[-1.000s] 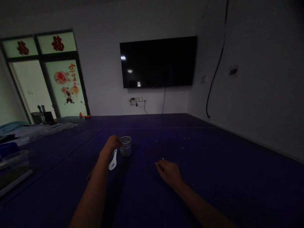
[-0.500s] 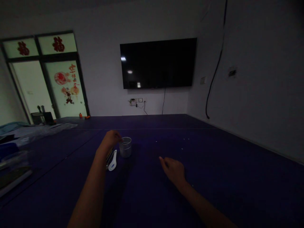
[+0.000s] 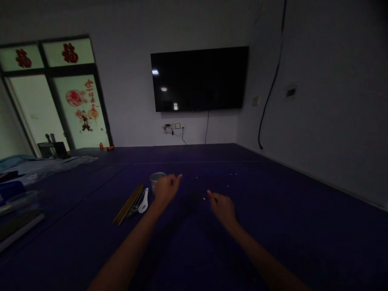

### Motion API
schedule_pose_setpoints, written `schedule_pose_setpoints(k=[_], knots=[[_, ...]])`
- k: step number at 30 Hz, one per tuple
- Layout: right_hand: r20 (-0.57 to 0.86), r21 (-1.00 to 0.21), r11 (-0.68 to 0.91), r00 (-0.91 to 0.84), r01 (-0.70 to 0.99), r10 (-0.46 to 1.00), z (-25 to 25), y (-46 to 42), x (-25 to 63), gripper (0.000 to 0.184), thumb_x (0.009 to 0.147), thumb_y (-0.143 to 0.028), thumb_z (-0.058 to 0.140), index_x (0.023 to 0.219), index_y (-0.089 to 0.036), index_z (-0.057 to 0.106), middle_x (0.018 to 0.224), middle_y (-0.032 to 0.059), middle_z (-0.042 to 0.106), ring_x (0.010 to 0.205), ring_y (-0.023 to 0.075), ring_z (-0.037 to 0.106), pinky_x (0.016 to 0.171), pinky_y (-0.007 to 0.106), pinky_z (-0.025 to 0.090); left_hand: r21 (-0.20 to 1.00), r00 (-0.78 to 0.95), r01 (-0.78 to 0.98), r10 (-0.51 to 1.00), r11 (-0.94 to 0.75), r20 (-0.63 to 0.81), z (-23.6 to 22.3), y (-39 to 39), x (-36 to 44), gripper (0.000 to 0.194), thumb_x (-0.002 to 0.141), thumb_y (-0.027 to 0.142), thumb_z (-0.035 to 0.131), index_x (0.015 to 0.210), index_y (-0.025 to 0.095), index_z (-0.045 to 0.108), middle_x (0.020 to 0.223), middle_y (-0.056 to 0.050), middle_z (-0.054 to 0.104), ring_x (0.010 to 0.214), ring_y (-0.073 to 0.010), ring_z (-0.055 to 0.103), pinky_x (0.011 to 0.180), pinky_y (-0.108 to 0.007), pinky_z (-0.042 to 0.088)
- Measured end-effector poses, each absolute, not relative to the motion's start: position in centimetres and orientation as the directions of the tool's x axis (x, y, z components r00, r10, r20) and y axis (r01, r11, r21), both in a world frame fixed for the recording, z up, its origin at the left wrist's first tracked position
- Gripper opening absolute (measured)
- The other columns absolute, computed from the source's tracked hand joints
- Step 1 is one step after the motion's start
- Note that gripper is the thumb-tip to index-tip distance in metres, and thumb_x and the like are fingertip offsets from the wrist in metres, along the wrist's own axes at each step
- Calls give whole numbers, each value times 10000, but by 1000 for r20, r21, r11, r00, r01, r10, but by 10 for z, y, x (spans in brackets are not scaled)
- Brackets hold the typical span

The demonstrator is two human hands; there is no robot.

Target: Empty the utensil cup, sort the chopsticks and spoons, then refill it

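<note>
Fingers curled and thumb reaching out, the person's left hand [image 3: 166, 189] is raised in front of the cup [image 3: 154, 183] and hides part of it; whether it touches the cup, or pinches anything small, cannot be told. With its fingers folded in and thumb pointing forward, the right hand [image 3: 223, 208] sits low over the purple table [image 3: 188, 230], and whether something is inside it is also unclear. One white bit [image 3: 204, 198] lies just beside that thumb, while a few other white bits [image 3: 228, 186] are scattered farther off on the table. The cup stands upright, its rim showing behind the left hand. Near it, on the person's left, rest a white spoon [image 3: 144, 202], some dark utensils [image 3: 135, 204] too dim to make out, and a bundle of brown sticks [image 3: 128, 204], side by side. Beyond the table, a television [image 3: 200, 81] hangs on the wall [image 3: 127, 89].
</note>
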State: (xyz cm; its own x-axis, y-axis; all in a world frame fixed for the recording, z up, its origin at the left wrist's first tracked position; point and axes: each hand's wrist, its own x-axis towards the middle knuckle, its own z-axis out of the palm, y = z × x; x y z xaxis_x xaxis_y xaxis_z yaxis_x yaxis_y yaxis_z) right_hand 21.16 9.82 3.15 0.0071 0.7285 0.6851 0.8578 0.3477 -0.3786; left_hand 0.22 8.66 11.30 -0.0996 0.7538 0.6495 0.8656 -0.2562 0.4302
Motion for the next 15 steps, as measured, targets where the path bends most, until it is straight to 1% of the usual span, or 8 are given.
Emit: schedule_pose_setpoints(k=[3, 6, 8, 9, 11, 12, 14, 15], knots=[[678, -353, 331, -5, 875, 735, 23, 96, 219, 649, 929, -544, 219, 505, -188, 557, 480, 33, 576, 442, 127, 510, 472, 254, 207, 245, 68, 935, 810, -255, 582, 67, 79, 14, 481, 884, 452, 339, 526, 177, 506, 470, 5, 481, 448, -104, 418, 474, -241, 175], [667, -294, 301, -31, 907, 745, 13, 97, 228, 646, 930, -536, 219, 511, -192, 570, 491, 41, 592, 436, 130, 510, 468, 260, 196, 94, 125, 968, 772, -232, 623, 35, 76, 3, 454, 910, 386, 318, 592, 178, 568, 538, -35, 569, 495, -126, 496, 483, -249, 205], [653, -257, 284, -50, 924, 756, 8, 98, 231, 648, 931, -533, 214, 518, -193, 580, 489, 44, 594, 432, 131, 512, 468, 262, 188, 10, 158, 976, 739, -218, 655, 30, 77, -18, 430, 911, 368, 327, 632, 181, 594, 587, -53, 602, 551, -141, 537, 508, -249, 255], [649, -245, 276, -54, 930, 759, 7, 98, 233, 649, 932, -531, 213, 520, -192, 582, 490, 46, 595, 435, 133, 516, 468, 261, 186, 3, 111, 988, 723, -155, 682, 32, 79, -31, 418, 909, 373, 334, 656, 180, 605, 610, -63, 611, 581, -151, 551, 530, -250, 282], [648, -231, 265, -55, 936, 760, 6, 98, 233, 650, 934, -529, 210, 524, -190, 583, 489, 47, 594, 441, 135, 521, 469, 260, 184, 52, -72, 997, 678, 50, 732, 42, 81, -62, 398, 905, 382, 333, 726, 174, 620, 693, -86, 634, 657, -175, 572, 575, -257, 328], [649, -227, 261, -54, 938, 759, 6, 98, 232, 652, 934, -531, 210, 524, -189, 584, 485, 45, 591, 440, 134, 519, 469, 259, 185, 96, -175, 983, 647, 155, 742, 47, 82, -78, 388, 904, 380, 327, 773, 169, 625, 752, -98, 644, 722, -192, 581, 602, -262, 348], [651, -218, 259, -57, 941, 757, 6, 97, 230, 655, 932, -539, 210, 524, -190, 586, 480, 42, 585, 430, 131, 508, 468, 258, 184, 185, -361, 924, 608, 333, 707, 55, 83, -108, 367, 880, 401, 354, 887, 161, 632, 880, -122, 650, 869, -238, 574, 653, -283, 382], [653, -212, 259, -61, 942, 755, 7, 97, 229, 657, 931, -542, 209, 525, -191, 587, 482, 41, 586, 427, 130, 504, 467, 258, 183, 202, -413, 901, 620, 383, 667, 57, 83, -120, 367, 860, 412, 380, 947, 159, 632, 943, -129, 648, 920, -258, 563, 688, -303, 398]])
